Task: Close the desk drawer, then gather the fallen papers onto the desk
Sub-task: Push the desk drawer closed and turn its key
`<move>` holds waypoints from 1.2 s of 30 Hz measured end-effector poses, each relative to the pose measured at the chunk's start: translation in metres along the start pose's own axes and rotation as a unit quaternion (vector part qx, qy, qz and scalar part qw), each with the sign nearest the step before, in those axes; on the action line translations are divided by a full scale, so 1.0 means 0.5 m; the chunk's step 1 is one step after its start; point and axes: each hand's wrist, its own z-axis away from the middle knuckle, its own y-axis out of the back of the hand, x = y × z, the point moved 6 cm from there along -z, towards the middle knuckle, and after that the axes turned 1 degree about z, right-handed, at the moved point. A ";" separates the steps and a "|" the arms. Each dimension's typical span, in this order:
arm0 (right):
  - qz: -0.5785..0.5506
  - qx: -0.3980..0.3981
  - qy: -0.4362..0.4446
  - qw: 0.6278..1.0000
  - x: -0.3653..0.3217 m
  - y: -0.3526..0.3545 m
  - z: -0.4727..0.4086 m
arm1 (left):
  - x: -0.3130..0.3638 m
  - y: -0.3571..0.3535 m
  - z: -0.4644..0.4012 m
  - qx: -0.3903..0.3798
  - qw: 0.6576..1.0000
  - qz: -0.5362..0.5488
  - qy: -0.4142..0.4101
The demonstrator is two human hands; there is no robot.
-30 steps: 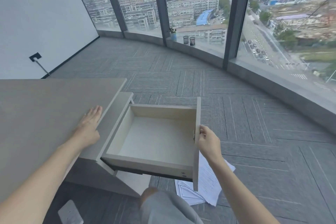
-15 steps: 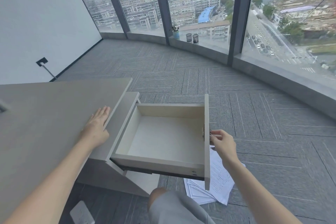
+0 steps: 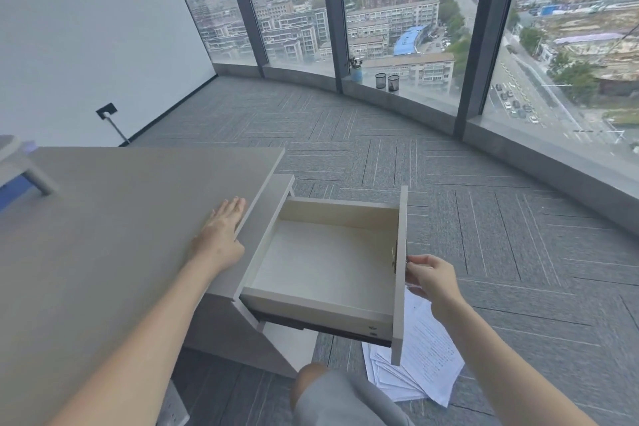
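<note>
The pale wooden drawer (image 3: 328,263) stands pulled out to the right of the grey desk (image 3: 103,235), and its inside is empty. My right hand (image 3: 432,278) is at the outer face of the drawer front (image 3: 400,304), thumb and fingertips pinched on a small metal knob there. My left hand (image 3: 221,235) lies flat, fingers together, on the desk top near its right edge. A loose stack of printed papers (image 3: 425,367) lies on the carpet below the drawer front, partly hidden by it.
A monitor stand (image 3: 20,166) sits on the desk's far left. My knee (image 3: 328,391) is under the drawer, and a white power strip (image 3: 173,405) lies on the floor beside it. Two mesh cups (image 3: 387,81) and a blue pot (image 3: 356,73) stand on the window sill. Grey carpet stretches to the curved windows.
My right hand has let go of the drawer front's top edge and dropped to its outer face, fingertips now on the knob. The drawer is still open. The left hand stays flat.
</note>
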 end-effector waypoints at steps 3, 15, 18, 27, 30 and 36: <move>-0.006 -0.031 -0.022 0.999 -0.003 -0.034 -0.001 | -0.005 -0.003 0.000 -0.008 1.000 0.008 0.007; 0.013 -0.079 -0.047 0.996 -0.015 -0.202 0.005 | 0.014 0.012 0.011 0.024 1.000 0.009 -0.009; 0.016 -0.091 -0.047 0.995 -0.015 -0.237 0.003 | 0.015 0.012 0.011 0.023 1.000 0.011 -0.007; 0.012 -0.118 -0.059 0.991 -0.007 -0.325 -0.006 | 0.020 0.020 0.018 0.029 0.999 0.021 -0.006; 0.006 -0.120 -0.052 0.991 -0.003 -0.353 -0.006 | 0.022 0.022 0.019 0.031 0.999 0.023 -0.005; 0.015 -0.129 -0.050 0.990 0.000 -0.414 -0.009 | 0.024 0.024 0.022 0.031 0.999 0.021 -0.005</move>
